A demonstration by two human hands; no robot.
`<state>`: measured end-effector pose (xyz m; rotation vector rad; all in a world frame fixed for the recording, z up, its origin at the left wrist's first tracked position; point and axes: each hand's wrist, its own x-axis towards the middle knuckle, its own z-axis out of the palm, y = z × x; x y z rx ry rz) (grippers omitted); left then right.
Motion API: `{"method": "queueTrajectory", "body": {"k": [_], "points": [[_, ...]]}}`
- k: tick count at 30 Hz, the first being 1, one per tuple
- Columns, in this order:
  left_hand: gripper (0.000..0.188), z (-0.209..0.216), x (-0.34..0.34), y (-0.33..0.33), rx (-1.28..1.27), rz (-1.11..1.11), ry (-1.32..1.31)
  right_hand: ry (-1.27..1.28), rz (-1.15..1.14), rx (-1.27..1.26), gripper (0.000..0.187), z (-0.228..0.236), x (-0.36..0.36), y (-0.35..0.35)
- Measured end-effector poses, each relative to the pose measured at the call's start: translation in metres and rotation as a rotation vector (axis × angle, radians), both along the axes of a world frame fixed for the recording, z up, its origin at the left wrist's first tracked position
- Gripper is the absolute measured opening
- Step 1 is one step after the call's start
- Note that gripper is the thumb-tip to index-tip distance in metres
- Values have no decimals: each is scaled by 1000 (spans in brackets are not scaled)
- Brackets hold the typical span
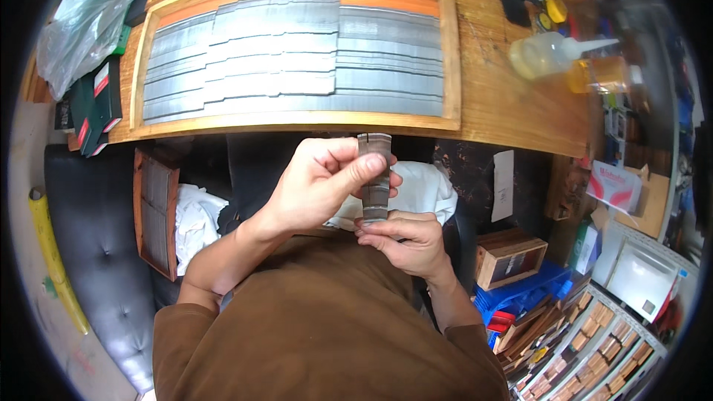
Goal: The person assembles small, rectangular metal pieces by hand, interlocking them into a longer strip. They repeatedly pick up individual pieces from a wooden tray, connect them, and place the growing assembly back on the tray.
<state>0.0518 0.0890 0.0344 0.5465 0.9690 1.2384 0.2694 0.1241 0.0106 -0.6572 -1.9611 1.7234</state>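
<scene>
In front of my chest, my left hand [316,178] is closed round a narrow stack of thin dark grey plates [376,197], which look like metal. My thumb presses across its face, and fingertips show beyond its right side. Lower down, my right hand [412,241] pinches the bottom end of the same stack between thumb and fingers. The stack stands roughly upright, just short of the table's front edge. Beyond it lies a shallow wooden tray [451,52] with overlapping rows of flat grey plates [271,44] on an orange base.
A squeeze bottle [542,56] lies on the wooden table [505,111] at right. Dark boxes [96,108] and a plastic bag [85,22] crowd the left end. Wooden frames of plates stand on both sides, one [157,212] beside a black padded seat [96,252]. Shelving [594,349] fills the lower right.
</scene>
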Motion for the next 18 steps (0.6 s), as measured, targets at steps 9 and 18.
{"method": "queueTrajectory", "body": {"k": [9, 18], "points": [[46, 1, 11, 10, 25, -167, 134, 37, -537, 64, 8, -31, 43, 19], [50, -21, 21, 8, -21, -21, 30, -21, -293, -26, 9, -12, 36, -14]]}}
